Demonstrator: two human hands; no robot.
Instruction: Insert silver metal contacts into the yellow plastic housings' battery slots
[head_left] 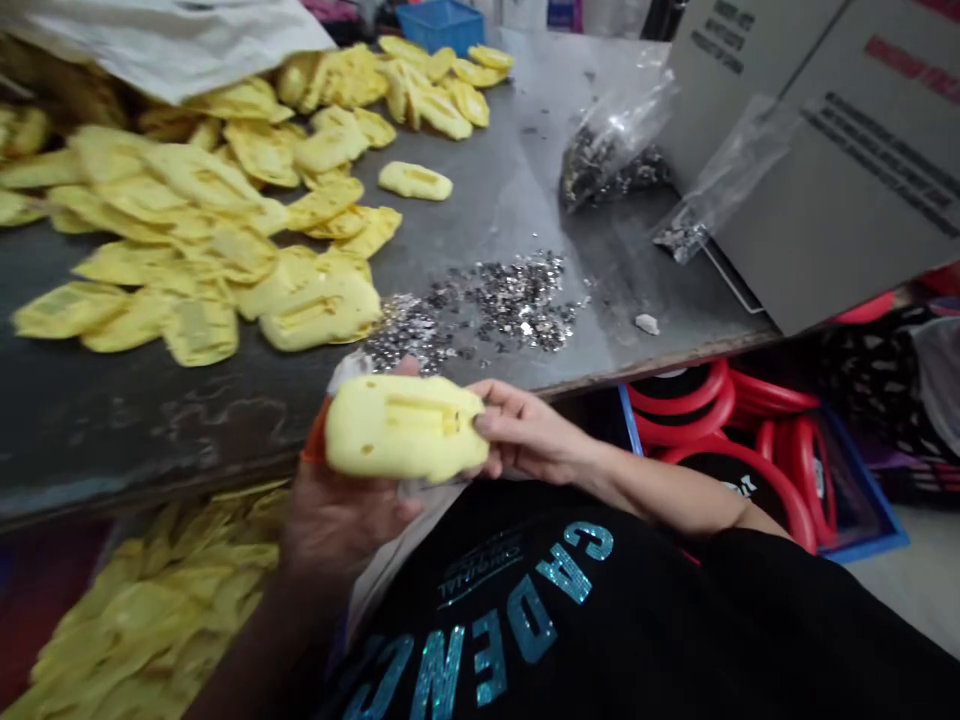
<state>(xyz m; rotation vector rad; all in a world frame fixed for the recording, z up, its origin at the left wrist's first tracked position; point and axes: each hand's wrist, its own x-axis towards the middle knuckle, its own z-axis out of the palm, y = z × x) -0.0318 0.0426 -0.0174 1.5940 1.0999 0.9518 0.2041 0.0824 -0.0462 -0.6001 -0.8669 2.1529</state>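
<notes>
Over the table's front edge I hold a pale yellow moulded piece [405, 428], with a long slot and small holes in its upper face. My left hand [341, 515] is closed around it from below and the left; an orange band shows at its edge. My right hand [521, 428] pinches the right end, thumb on top beside a small dark spot in the slot. Whether a tiny part sits under that thumb I cannot make out. Small shiny metal pieces [517, 300] lie scattered just beyond my hands. A similar yellow piece [415, 181] rests alone farther back.
A heap of yellow pieces [202, 205] covers the table's left side, partly under a white sack [180, 40]. Plastic bags of metal bits [615, 150] stand right, beside a large carton [847, 150]. Below are more yellow pieces [150, 610] and a blue crate [877, 520] of red rings.
</notes>
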